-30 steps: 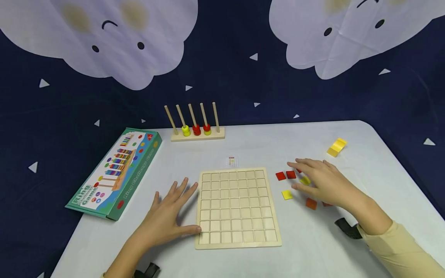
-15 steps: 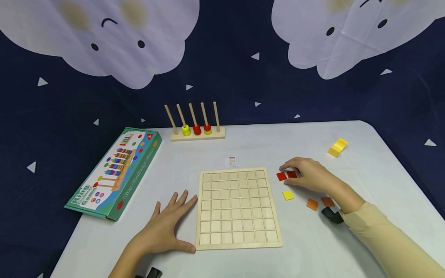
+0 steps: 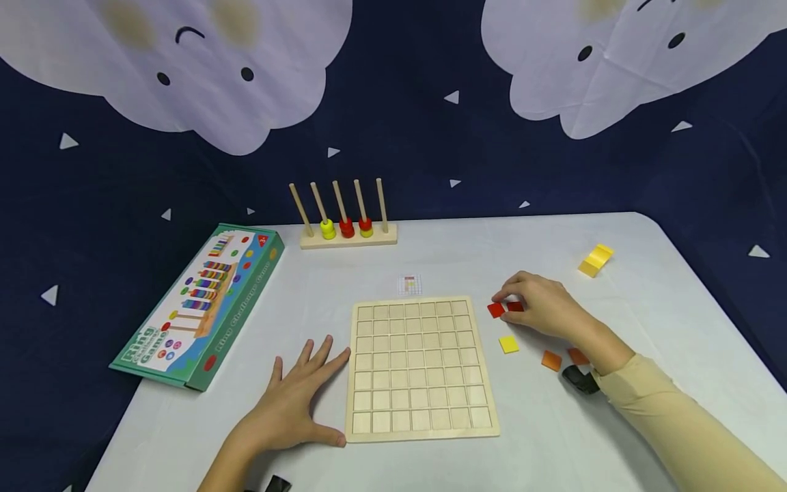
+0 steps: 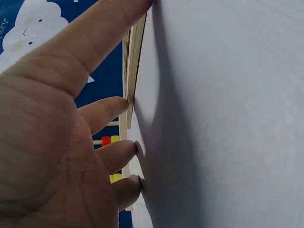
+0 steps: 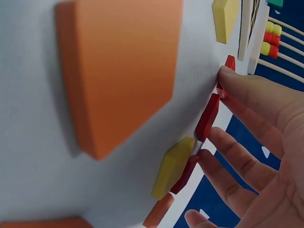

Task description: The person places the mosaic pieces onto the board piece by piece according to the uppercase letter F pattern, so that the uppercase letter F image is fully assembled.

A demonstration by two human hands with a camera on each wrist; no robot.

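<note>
With thumb and index finger my right hand (image 3: pixel 544 307) pinches a small red square tile (image 3: pixel 494 311), which lies on the table right of the board. In the right wrist view a second red tile (image 5: pixel 207 117), a third red tile (image 5: pixel 184 175) and a yellow tile (image 5: pixel 173 167) sit under or beside the other fingers. My left hand (image 3: pixel 289 403) lies with fingers spread by the left edge of a wooden grid board (image 3: pixel 424 435); thumb and index fingertip touch its rim. The board's squares hold nothing.
Near the right hand lie a yellow tile (image 3: pixel 508 344) and orange tiles (image 3: pixel 551 360). A small pattern card (image 3: pixel 410 285) lies behind the board. Farther back are a peg stand (image 3: pixel 350 240) with rings, a green game box (image 3: pixel 199 307) and a yellow folded piece (image 3: pixel 596 260).
My right hand has moved left over the tiles, its thumb and index finger closing on the leftmost red tile. My left hand has slid slightly down along the board's edge.
</note>
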